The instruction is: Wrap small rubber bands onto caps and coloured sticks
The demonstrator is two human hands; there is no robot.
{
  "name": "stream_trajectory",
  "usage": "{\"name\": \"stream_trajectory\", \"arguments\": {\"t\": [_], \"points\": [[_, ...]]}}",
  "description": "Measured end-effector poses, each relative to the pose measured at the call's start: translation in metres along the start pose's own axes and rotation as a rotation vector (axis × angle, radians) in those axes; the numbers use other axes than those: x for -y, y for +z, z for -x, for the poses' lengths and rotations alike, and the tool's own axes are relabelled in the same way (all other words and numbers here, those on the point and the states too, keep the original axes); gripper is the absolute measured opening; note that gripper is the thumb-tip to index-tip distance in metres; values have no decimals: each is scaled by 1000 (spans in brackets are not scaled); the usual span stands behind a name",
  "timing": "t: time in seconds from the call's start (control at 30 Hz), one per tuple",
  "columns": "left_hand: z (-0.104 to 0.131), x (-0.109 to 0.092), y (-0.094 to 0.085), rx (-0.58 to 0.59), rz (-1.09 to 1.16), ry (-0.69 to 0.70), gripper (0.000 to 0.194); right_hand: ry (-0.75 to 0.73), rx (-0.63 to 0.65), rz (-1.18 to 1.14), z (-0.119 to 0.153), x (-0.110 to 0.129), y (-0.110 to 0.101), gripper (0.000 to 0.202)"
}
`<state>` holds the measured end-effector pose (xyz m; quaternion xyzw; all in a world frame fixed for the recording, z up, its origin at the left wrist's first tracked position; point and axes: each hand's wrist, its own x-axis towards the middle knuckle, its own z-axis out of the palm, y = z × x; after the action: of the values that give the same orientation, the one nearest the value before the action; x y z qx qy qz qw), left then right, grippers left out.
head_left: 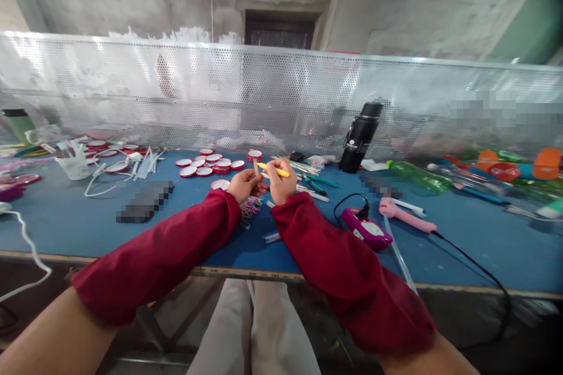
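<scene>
My left hand is closed, its fingertips pinching a thin flat pale stick that points upward. Close beside it, my right hand is wrapped round a slim yellow pen-like tool, whose tip points left and reaches the pale stick. Whether the tip touches the stick I cannot tell. Below my hands lies a tangle of multicoloured thin strands. Several round white discs with red rims are spread out beyond my left hand. One small red-rimmed stack stands just behind the pale stick.
At right lie a purple box with a plugged-in cable, a pink corded tool and a green plastic bottle. A black flask stands near the perforated metal screen. Green-handled pliers are close to my right hand. A white cup holds tools at left.
</scene>
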<state>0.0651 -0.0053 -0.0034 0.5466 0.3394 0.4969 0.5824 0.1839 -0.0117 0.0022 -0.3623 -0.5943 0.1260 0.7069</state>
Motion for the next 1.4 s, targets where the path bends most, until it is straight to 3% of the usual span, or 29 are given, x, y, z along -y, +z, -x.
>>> {"name": "stream_trajectory", "arguments": {"t": [1.4], "points": [[0,-1,0,-12,-5,14,18,-16,16,-1,0,-2,0,18]]}}
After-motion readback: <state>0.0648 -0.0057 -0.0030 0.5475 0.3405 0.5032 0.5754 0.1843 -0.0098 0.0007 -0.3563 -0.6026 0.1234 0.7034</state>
